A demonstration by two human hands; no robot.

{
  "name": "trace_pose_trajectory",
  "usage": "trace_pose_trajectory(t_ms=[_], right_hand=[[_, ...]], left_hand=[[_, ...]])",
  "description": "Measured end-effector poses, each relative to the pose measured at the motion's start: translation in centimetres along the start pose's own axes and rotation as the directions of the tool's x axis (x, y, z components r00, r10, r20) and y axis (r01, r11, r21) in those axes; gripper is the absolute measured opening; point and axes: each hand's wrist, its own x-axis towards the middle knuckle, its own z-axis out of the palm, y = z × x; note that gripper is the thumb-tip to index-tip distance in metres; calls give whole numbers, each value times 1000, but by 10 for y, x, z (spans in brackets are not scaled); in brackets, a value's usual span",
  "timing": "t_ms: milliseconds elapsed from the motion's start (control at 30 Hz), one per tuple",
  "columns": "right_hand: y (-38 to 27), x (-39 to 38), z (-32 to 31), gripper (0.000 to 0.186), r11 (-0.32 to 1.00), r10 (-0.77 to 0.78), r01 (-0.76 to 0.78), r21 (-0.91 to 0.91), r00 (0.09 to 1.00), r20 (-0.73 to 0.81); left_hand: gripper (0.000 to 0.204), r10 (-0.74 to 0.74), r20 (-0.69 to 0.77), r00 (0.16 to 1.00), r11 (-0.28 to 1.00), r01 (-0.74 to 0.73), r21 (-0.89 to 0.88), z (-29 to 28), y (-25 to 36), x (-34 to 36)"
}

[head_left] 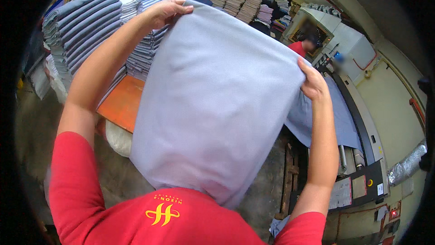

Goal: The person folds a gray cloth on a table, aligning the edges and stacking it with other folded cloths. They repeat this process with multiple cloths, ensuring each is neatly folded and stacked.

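Observation:
A large light grey-blue cloth (217,86) is stretched between my raised hands and hangs down toward my body. My left hand (168,13) pinches its upper left corner, thumb and fingers closed on the edge. At the upper right corner my right hand (313,82) grips the cloth, the thumb pointing up along the edge and the fingers curled, partly hidden behind the fabric. The top edge between the hands runs nearly straight, sloping down to the right. Soft wrinkles show across the middle.
Tall stacks of folded grey cloth (88,23) stand at the left beside an orange board (121,102). Brown folded stacks (235,1) line the back. At right, a long machine (364,122) carries another grey-blue cloth (333,113). A person in red (299,48) is behind it. A wooden pallet (290,177) lies below.

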Motion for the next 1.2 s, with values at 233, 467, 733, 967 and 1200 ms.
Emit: trace_pose_trajectory(t_ms=[233,467,733,967,1200], right_hand=[[-84,84,34,42,953,-303,301,-35,949,-86],[-107,63,67,49,943,-331,332,-23,943,13],[257,-54,56,45,898,159,-171,-406,985,-63],[497,-182,57,42,825,502,-531,-194,846,-180],[328,-138,47,37,865,502,-502,-2,864,-42]], left_hand=[[32,331,-68,941,939,-336,-77,-54,25,109],[27,575,-116,810,769,-583,-262,-95,35,59],[27,-310,-124,943,951,306,-47,-20,-250,-223],[39,-682,53,729,728,671,140,51,-347,-344],[31,-514,-32,857,857,515,39,20,-237,-244]])
